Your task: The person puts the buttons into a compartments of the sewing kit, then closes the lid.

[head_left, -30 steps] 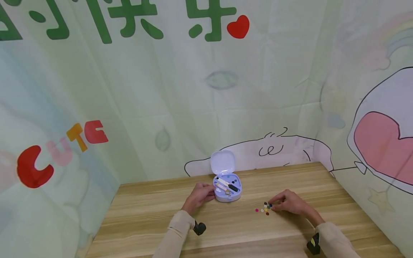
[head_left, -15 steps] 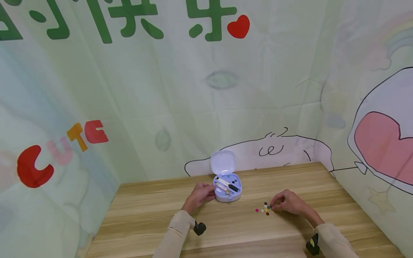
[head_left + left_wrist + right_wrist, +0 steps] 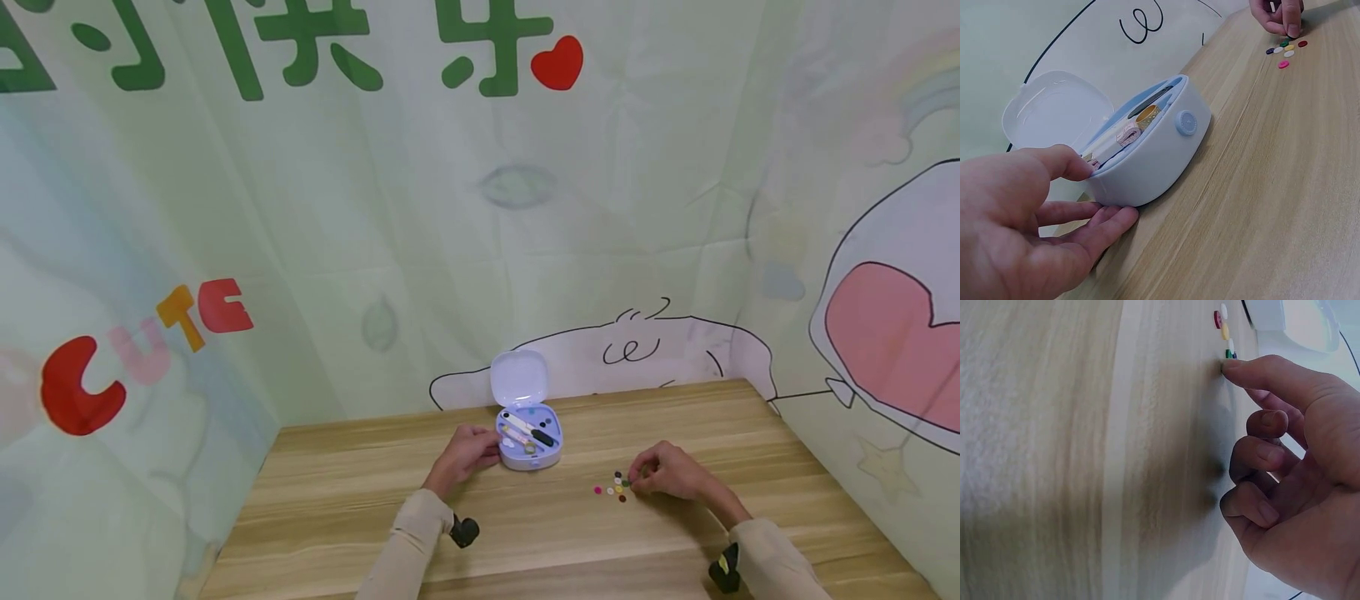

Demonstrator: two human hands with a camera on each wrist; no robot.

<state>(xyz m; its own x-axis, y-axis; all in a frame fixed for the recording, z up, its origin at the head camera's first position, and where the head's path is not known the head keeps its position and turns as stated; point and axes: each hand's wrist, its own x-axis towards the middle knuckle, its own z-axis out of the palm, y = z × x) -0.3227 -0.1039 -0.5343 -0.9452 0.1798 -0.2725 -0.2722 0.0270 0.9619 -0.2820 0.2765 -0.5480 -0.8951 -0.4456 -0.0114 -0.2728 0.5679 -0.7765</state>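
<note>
My left hand (image 3: 467, 452) grips the left side of a small white-and-lilac sewing box (image 3: 1147, 178), thumb at the rim and fingers low against the wall. Its lid (image 3: 519, 377) stands raised at the back. Inside lie a rolled tape measure (image 3: 1129, 134), a gold ring-shaped piece (image 3: 1147, 115) and a white tool with a dark end (image 3: 541, 436). To the right, my right hand (image 3: 671, 471) pinches a dark button between thumb and index finger at the tabletop, mostly hidden by the fingertips. Several small coloured buttons lie just left of it, among them a pink button (image 3: 1283, 64) and a yellow button (image 3: 1225, 331).
The wooden table (image 3: 525, 533) runs back to a printed cloth backdrop (image 3: 390, 208), which the box stands close to. A few buttons lie in the box's back right part. Wrist cameras (image 3: 464, 531) are strapped at both sleeves.
My right thumb and index finger have closed over a dark blue button at the right of the group, with the hand shifting very slightly. My left hand and the box stay put.
</note>
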